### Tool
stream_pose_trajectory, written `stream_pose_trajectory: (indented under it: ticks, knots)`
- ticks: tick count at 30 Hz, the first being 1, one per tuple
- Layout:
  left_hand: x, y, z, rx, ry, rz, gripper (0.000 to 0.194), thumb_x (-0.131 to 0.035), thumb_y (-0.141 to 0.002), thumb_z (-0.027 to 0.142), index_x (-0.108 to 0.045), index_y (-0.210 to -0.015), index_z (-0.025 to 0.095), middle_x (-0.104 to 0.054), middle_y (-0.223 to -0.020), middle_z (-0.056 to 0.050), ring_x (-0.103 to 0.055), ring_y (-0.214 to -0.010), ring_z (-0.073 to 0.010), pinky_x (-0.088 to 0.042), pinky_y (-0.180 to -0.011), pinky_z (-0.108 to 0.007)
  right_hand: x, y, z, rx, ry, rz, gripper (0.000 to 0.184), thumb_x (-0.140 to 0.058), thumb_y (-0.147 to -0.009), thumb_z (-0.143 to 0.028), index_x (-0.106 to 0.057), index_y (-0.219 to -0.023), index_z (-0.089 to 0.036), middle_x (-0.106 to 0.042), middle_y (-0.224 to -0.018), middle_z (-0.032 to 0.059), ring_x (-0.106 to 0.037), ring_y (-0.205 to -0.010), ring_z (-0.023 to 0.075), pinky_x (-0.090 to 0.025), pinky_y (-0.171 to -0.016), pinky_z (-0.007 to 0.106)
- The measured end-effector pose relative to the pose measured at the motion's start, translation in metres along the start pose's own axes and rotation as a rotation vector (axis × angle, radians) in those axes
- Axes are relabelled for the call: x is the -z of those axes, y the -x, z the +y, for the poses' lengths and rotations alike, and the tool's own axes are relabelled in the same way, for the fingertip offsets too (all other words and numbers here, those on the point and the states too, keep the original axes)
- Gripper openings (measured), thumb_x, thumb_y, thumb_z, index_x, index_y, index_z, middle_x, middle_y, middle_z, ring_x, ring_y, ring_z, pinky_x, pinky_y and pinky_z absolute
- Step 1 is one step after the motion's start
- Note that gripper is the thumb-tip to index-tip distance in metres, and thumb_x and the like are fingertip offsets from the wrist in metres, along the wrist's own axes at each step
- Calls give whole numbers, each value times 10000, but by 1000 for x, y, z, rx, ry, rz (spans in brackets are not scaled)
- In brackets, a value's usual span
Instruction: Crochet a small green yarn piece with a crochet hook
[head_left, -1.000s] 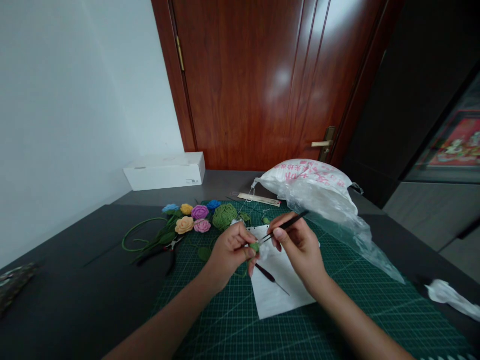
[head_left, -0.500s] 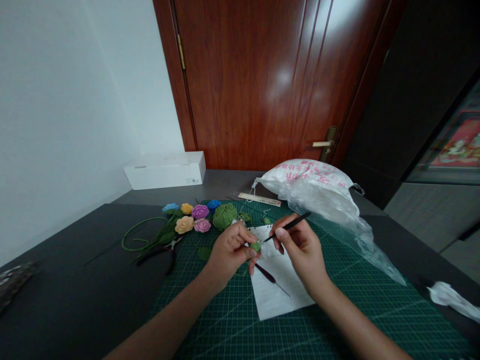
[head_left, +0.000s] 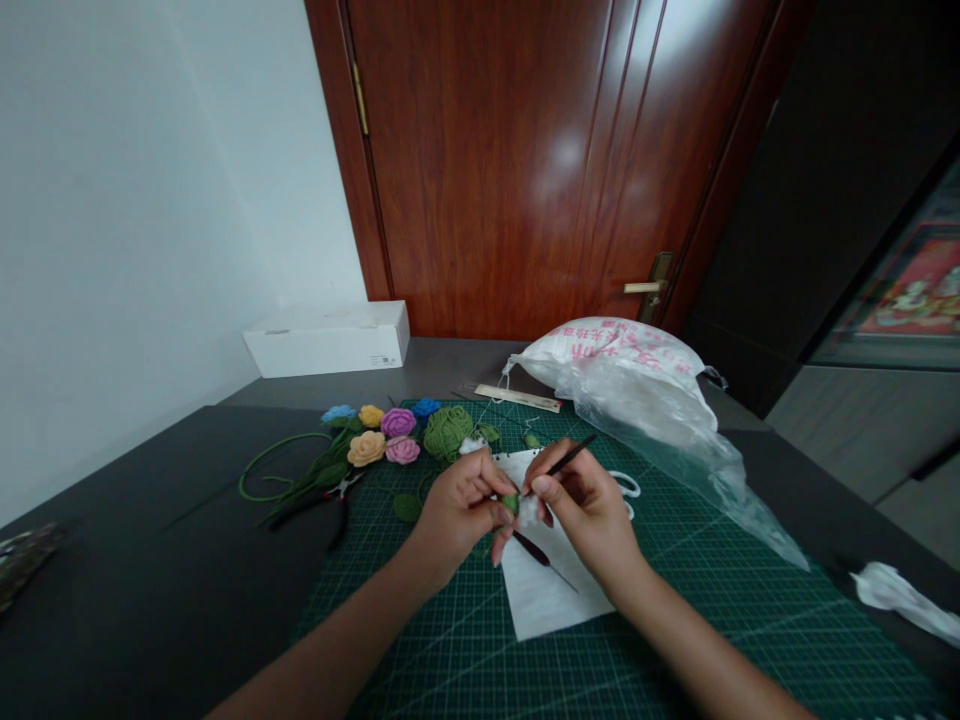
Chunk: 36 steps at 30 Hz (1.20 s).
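Note:
My left hand pinches a small green crocheted piece between thumb and fingers. In my right hand is a slim black pointed tool, held like a pen and aimed at the green piece. Its tip is hidden by the fingers. A tuft of white fluffy stuffing sits beside the green piece, just under my right fingertips. Below the hands, a dark-handled crochet hook with a thin metal shaft lies on a white sheet of paper.
Crocheted flowers with green stems, a green yarn ball and black-handled pliers lie left. A ruler and a large plastic bag of white stuffing lie behind. White loops show beside my right hand on the green cutting mat.
My right hand has moved slightly left, bringing the black tool closer to the green piece. The white loops behind that hand have come into view. My left hand stays nearly in place.

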<state>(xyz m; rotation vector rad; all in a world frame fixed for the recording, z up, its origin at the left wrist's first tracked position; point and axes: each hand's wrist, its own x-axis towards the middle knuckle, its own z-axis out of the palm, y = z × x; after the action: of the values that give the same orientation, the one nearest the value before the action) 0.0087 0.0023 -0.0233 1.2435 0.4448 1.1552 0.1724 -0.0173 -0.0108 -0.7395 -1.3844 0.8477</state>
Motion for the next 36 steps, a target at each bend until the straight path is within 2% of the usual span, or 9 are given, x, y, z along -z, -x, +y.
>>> stream_pose_trajectory:
  ticks: [7, 9, 12, 14, 19, 22, 24, 28, 36]
  knots:
    - [-1, 0, 2, 11, -20, 0, 285, -834, -755, 185, -551, -785, 172, -700, -673, 4, -594, -413, -103, -448, -322, -157, 3, -3, 3, 66, 3, -58, 286, -680, -929, -476, -626, -808, -222, -645, -736, 6, -564, -553, 132, -451, -495, 254]
    - [1, -2, 2, -6, -28, 10, 297, -844, -746, 203, -551, -789, 175, -697, -684, 3, -602, -429, -110, -463, -332, -170, 9, -7, -2, 68, -20, -34, 248, -676, -937, -446, -627, -845, -221, -658, -784, 14, -573, -566, 132, -458, -496, 255]
    - [4, -6, 3, -40, -37, 37, 302, -844, -744, 194, -546, -786, 176, -687, -681, 12, -593, -428, -101, -467, -346, -172, 17, -12, -11, 104, -66, 77, 186, -669, -952, -394, -633, -888, -223, -648, -822, 11, -566, -585, 125, -467, -510, 254]
    - [6, -7, 3, -55, -41, 53, 292, -834, -750, 172, -546, -793, 176, -691, -682, 12, -590, -427, -98, -467, -350, -171, 20, -11, -15, 121, -72, 86, 142, -651, -968, -355, -634, -907, -228, -648, -850, 11, -568, -600, 122, -467, -520, 254]
    - [7, -6, 4, -65, -43, 71, 254, -804, -771, 149, -558, -827, 173, -697, -655, 21, -592, -426, -99, -473, -352, -166, 15, -4, -12, 217, 87, -13, 36, -621, -984, -260, -651, -980, -241, -672, -927, 44, -623, -742, 167, -509, -622, 294]
    - [5, -5, 4, -51, -43, 63, 253, -794, -774, 137, -552, -837, 175, -706, -643, 19, -591, -411, -100, -470, -347, -164, 12, -2, -8, 292, 182, -4, 42, -626, -974, -216, -655, -988, -244, -680, -930, 56, -655, -853, 203, -528, -701, 329]
    - [3, -4, 3, -39, -44, 55, 249, -786, -779, 130, -549, -841, 176, -713, -642, 14, -594, -409, -103, -467, -345, -163, 11, -1, -7, 309, 208, 12, 53, -628, -970, -199, -655, -975, -244, -683, -912, 54, -661, -859, 204, -527, -707, 330]
    - [1, -4, 2, -29, -36, 49, 256, -789, -778, 140, -544, -842, 179, -705, -638, 18, -595, -419, -104, -468, -342, -162, 9, 0, -6, 251, 144, 59, 72, -637, -970, -212, -643, -904, -239, -685, -870, 33, -631, -709, 156, -497, -599, 280]
    - [0, -2, 3, -12, -29, 24, 269, -780, -778, 140, -520, -840, 178, -723, -649, 7, -588, -401, -96, -465, -341, -155, 4, -6, 1, -47, -164, 143, 218, -732, -906, -394, -634, -833, -214, -651, -671, -20, -522, -497, 95, -410, -442, 205]
